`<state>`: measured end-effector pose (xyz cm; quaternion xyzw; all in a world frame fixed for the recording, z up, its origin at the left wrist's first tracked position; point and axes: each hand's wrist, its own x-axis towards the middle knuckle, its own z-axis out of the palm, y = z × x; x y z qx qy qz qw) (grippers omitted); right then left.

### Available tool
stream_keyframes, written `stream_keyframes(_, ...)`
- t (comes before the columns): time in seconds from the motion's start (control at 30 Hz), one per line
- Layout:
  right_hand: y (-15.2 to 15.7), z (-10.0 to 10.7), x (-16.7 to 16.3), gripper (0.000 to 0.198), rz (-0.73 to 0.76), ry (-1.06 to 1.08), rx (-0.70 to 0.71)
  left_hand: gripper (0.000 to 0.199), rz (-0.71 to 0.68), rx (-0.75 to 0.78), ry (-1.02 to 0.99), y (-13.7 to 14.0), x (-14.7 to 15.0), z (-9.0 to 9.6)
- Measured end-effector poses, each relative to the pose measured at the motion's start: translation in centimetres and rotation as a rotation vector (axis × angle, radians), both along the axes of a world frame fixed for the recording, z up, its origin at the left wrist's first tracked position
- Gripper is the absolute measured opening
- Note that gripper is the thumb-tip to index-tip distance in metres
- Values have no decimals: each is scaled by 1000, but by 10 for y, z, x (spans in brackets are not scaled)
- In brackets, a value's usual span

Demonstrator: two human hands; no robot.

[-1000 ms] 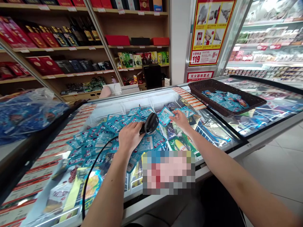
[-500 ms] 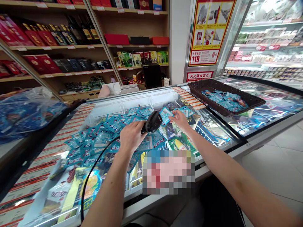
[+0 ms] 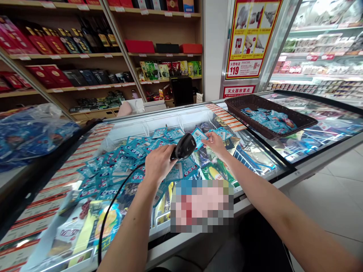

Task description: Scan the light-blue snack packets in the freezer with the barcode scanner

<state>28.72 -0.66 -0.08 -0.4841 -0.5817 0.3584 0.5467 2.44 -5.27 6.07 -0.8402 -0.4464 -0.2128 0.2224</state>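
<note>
My left hand [image 3: 159, 163] is wrapped round the handle of a black barcode scanner [image 3: 185, 146], whose cable runs down past my forearm. The scanner's head points right, at a small blue packet [image 3: 198, 138] with a white label and barcode. Pinching that packet by its right edge is my right hand [image 3: 214, 144]. Packet and scanner head are close together; whether they touch I cannot tell. Beneath and left of my hands, a heap of similar blue packets [image 3: 113, 170] lies on the goods in the freezer.
On the freezer's right glass stands a brown wicker basket [image 3: 304, 120] holding several blue packets. A plastic bag of blue packets [image 3: 36, 132] sits at the left. Shelves [image 3: 167, 54] with boxes and bottles rise behind. The chest freezer's front edge [image 3: 167, 245] is near me.
The scanner and my left hand have shifted very slightly right. My right hand keeps the packet in nearly the same place.
</note>
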Motion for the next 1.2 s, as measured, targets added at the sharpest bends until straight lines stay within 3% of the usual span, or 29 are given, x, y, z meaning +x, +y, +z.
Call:
stream_keyframes(0.43,1,0,1,36,-41,-24,40,28,27,1,-3,2,-4,-1)
stream_keyframes(0.7,1,7,30,36,-457,-403,-78,29,59,-31,-10,5,-8,-3)
stream_keyframes(0.97,-9,15,49,38,-658,-658,-240,27,68,17,23,5,-8,-4)
stream_keyframes(1.1,-12,16,48,38,-722,-773,-112,28,77,9,29,5,-9,-5)
stream_keyframes(1.2,-11,15,44,39,-606,-834,80,29,78,-6,28,6,-10,-5)
